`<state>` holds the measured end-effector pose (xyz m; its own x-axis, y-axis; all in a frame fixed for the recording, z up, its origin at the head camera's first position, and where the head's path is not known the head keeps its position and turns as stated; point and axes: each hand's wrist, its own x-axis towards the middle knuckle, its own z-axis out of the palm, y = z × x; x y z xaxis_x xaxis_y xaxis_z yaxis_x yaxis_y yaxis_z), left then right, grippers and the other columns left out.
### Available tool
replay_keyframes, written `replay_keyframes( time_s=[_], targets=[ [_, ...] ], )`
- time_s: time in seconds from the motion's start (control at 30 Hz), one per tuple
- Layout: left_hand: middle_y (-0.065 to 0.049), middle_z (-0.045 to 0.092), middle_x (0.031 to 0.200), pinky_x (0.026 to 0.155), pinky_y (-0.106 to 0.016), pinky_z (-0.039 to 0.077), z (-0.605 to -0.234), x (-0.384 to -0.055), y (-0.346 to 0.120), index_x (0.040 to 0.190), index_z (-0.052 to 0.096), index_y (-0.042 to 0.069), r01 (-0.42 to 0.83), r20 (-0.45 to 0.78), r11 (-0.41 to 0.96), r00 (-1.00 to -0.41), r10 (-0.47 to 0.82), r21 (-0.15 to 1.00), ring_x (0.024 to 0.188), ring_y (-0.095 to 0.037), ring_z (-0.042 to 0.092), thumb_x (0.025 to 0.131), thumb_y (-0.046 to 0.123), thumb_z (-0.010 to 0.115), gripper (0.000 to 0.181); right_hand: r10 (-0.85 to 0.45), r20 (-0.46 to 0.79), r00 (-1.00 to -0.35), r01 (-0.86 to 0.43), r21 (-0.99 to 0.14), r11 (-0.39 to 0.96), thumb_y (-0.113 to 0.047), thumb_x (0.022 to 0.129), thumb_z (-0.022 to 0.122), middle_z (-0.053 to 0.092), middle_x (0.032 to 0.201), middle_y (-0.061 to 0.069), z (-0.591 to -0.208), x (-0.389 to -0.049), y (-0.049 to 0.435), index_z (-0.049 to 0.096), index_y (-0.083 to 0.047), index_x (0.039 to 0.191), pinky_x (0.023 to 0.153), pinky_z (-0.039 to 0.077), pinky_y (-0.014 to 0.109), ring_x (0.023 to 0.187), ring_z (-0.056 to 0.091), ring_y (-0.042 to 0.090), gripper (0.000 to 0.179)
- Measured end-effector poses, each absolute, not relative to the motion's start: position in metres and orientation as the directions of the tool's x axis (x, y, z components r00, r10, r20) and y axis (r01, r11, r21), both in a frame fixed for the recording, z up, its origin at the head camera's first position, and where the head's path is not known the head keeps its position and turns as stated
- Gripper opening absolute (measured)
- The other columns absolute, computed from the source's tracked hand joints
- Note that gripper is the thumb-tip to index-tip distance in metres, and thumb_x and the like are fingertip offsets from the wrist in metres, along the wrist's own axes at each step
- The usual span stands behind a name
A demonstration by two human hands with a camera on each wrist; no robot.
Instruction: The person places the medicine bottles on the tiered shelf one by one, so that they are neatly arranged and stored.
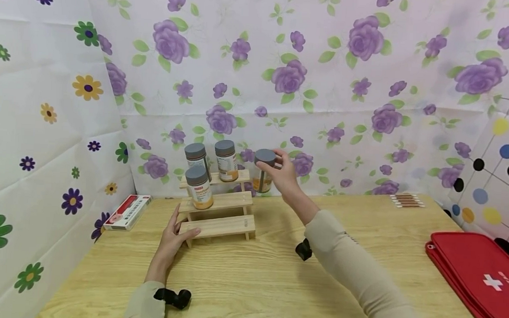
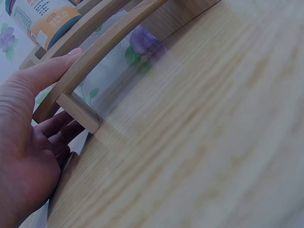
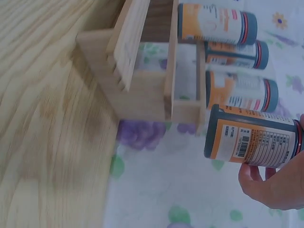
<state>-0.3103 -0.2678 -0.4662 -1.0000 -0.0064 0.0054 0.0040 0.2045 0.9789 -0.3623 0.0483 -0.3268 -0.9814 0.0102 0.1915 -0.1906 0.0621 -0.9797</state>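
Observation:
A three-step wooden rack (image 1: 218, 227) stands on the table near the back wall. My left hand (image 1: 169, 243) grips the left end of its lowest step, thumb on top and fingers behind, as the left wrist view shows. With my right hand (image 1: 284, 177) I hold a grey-lidded supplement bottle (image 3: 254, 137) by its lid, upright and off the table, just right of the top step. Two similar bottles, one at the left (image 1: 195, 156) and one in the middle (image 1: 226, 161), stand on the top step. Another bottle (image 1: 199, 189) sits on the middle step's left part.
On the table's left edge lies a white and red box (image 1: 128, 212). A small bundle of cotton swabs (image 1: 408, 200) rests at the back right. A red first-aid pouch (image 1: 477, 271) lies at the right edge. Flowered cloth (image 1: 258, 82) covers the wall behind.

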Motion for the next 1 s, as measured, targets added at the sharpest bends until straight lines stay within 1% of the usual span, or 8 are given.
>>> replay_keyframes(
  time_s=[0.1,0.2,0.37,0.6,0.8,1.0],
  targets=[
    [-0.021,0.015,0.163,0.121,-0.057,0.02,-0.467,-0.31,-0.269,0.157,-0.004,0.037,0.0,0.002,0.207,-1.0,-0.009,0.978,0.152,-0.038,0.01,0.09,0.023,0.071,0.102,-0.046,0.203,-0.978,-0.205,-0.978,0.045,-0.026,0.089,0.072,0.046,0.14,0.015,-0.325,-0.358,0.032,0.038,-0.015,0.146,0.106,0.045,0.048,0.13,0.049,0.032,0.067],
    [-0.02,0.015,0.163,0.121,-0.056,0.019,-0.467,-0.311,-0.269,0.157,-0.002,0.037,-0.001,0.002,0.211,-1.0,-0.014,0.977,0.153,-0.037,0.01,0.089,0.025,0.072,0.101,-0.071,0.213,-0.974,-0.216,-0.976,0.031,-0.025,0.089,0.072,0.047,0.139,0.015,-0.323,-0.355,0.017,0.04,-0.015,0.145,0.103,0.047,0.047,0.128,0.05,0.033,0.065],
    [-0.021,0.014,0.163,0.122,-0.057,0.016,-0.466,-0.312,-0.268,0.157,-0.002,0.038,-0.01,-0.008,0.219,-1.0,-0.009,0.976,0.153,-0.038,0.008,0.088,0.025,0.073,0.103,-0.079,0.204,-0.976,-0.207,-0.978,0.02,-0.023,0.088,0.073,0.047,0.137,0.015,-0.326,-0.355,-0.003,0.043,-0.015,0.142,0.102,0.048,0.045,0.128,0.051,0.033,0.062],
    [-0.022,0.013,0.163,0.122,-0.058,0.014,-0.466,-0.311,-0.269,0.158,-0.001,0.034,-0.007,-0.006,0.208,-1.0,-0.006,0.978,0.153,-0.038,0.007,0.089,0.025,0.072,0.101,-0.094,0.203,-0.975,-0.204,-0.979,0.001,-0.02,0.088,0.073,0.049,0.136,0.016,-0.335,-0.356,-0.019,0.041,-0.011,0.144,0.096,0.051,0.041,0.123,0.054,0.033,0.065],
    [-0.021,0.014,0.163,0.122,-0.056,0.016,-0.465,-0.31,-0.268,0.157,-0.002,0.04,-0.009,-0.007,0.205,-1.0,-0.007,0.979,0.153,-0.037,0.009,0.089,0.023,0.072,0.102,-0.092,0.19,-0.978,-0.192,-0.981,0.019,-0.019,0.087,0.074,0.05,0.135,0.016,-0.344,-0.358,-0.026,0.044,-0.012,0.141,0.097,0.051,0.042,0.123,0.053,0.035,0.062],
    [-0.021,0.01,0.164,0.122,-0.056,0.014,-0.466,-0.313,-0.27,0.157,-0.002,0.038,-0.016,-0.015,0.191,-1.0,-0.007,0.981,0.153,-0.038,0.007,0.09,0.02,0.07,0.1,-0.084,0.205,-0.975,-0.208,-0.978,0.031,-0.018,0.087,0.074,0.051,0.134,0.018,-0.352,-0.363,-0.032,0.046,-0.013,0.139,0.094,0.052,0.04,0.121,0.054,0.035,0.06]
  ],
)
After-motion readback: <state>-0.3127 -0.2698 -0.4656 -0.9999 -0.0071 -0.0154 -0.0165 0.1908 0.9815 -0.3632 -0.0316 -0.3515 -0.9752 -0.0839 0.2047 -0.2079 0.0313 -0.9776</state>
